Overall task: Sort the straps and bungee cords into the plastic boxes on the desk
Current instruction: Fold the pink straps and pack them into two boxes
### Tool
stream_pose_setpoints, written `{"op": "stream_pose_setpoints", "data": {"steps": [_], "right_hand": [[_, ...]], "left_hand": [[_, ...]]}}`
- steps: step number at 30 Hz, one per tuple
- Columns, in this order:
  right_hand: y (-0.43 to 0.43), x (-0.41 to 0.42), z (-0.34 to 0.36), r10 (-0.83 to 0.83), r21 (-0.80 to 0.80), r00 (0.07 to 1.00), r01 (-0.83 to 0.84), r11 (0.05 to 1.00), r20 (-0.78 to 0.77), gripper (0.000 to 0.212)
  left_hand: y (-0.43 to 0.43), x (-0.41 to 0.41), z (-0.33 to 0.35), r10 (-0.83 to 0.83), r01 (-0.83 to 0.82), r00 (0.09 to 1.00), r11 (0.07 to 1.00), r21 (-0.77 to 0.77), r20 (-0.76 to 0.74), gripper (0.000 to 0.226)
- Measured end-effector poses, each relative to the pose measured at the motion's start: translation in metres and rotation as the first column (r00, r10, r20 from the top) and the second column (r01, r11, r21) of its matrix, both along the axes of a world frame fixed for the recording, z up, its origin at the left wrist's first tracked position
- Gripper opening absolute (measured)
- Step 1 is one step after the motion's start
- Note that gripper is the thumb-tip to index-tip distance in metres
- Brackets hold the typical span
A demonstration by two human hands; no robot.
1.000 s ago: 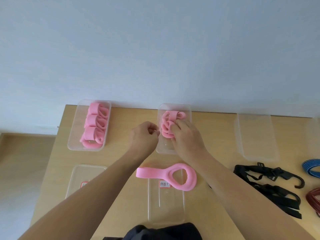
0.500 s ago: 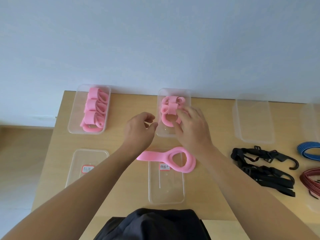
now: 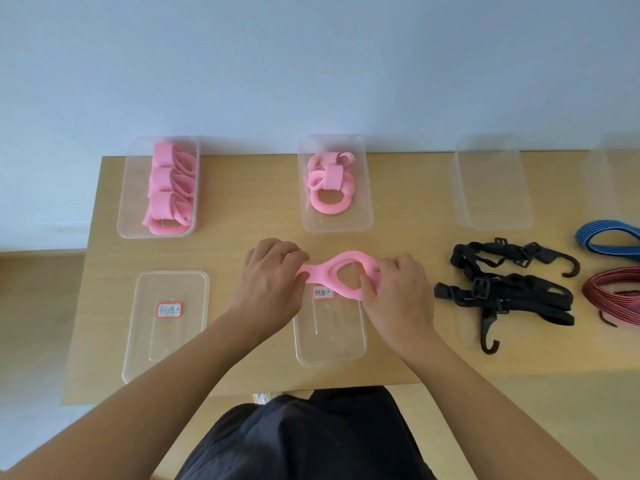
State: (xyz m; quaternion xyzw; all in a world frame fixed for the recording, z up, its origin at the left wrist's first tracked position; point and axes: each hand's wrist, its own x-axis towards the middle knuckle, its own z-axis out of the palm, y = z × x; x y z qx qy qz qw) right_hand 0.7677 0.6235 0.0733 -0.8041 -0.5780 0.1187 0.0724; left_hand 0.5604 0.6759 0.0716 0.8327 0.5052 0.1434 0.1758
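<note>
Hands, left and right, apparently hide pink strap ends.

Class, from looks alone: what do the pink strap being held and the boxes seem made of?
Pink strap: likely soft foam or thick fabric, matte; it curves into a loop without creasing. Boxes: clear, slightly glossy plastic; the desk shows through them.
</note>
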Motion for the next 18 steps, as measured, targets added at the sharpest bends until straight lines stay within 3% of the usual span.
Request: {"op": "stream_pose_setpoints", "data": {"steps": [3, 9, 14, 18], "right_hand": [[0.0, -0.005, 0.004, -0.01, 0.057, 1.0, 0.011, 0.998, -0.02, 0.016], [0.003, -0.014, 0.003, -0.036, 0.013, 0.999, 0.037, 0.999, -0.028, 0.023], [-0.002, -0.027, 0.024, -0.012, 0.203, 0.96, 0.071, 0.977, -0.279, 0.028], [-0.003, -0.037, 0.054, 0.168, 0.46, 0.934, -0.005, 0.888, -0.314, 0.038]], "left_hand": [[0.0, 0.004, 0.007, -0.016, 0.016, 1.0, 1.0, -0.019, -0.012, 0.024], [-0.003, -0.001, 0.02, -0.069, 0.064, 0.992, 0.996, -0.059, -0.105, 0.025], [-0.013, -0.011, 0.037, -0.044, 0.04, 0.996, 0.998, -0.05, -0.078, 0.027], [-0.018, -0.012, 0.057, 0.078, -0.067, 0.996, 0.977, -0.201, 0.044, 0.039]]}}
